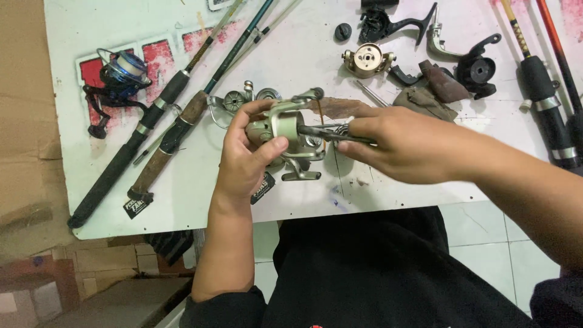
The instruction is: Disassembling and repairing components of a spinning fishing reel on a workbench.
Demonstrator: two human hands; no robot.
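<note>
Champagne-coloured spinning reel (285, 130) sits lifted just above the white tabletop (303, 194), near its front edge, gripped by the left hand (243, 158), whose fingers wrap the body from behind while the thumb presses across its near face. Its foot juts down toward the tabletop, and its long axis runs roughly left to right, the open end facing the right hand (395, 146). That hand is closed around a slim dark tool (331, 132), seemingly a screwdriver or pliers, lying nearly level with its tip pushed into the reel's side; what the tip meets is hidden.

As I judge it, the risk is the tip slipping out under pressure and skidding toward the left thumb, since the reel is braced only by one hand in the air. A small screw or spring could also drop and roll off the near edge onto the tiled floor (486, 237).

Just behind the reel lie small silver reel parts (243, 98) and two fishing rods (182, 115) angled across the tabletop. Farther left rests a blue and black reel (118, 76). Toward the back right sit a tan spool (367, 59), black reel housings (477, 70), a brown rag (434, 91) and more rod handles (546, 103).
</note>
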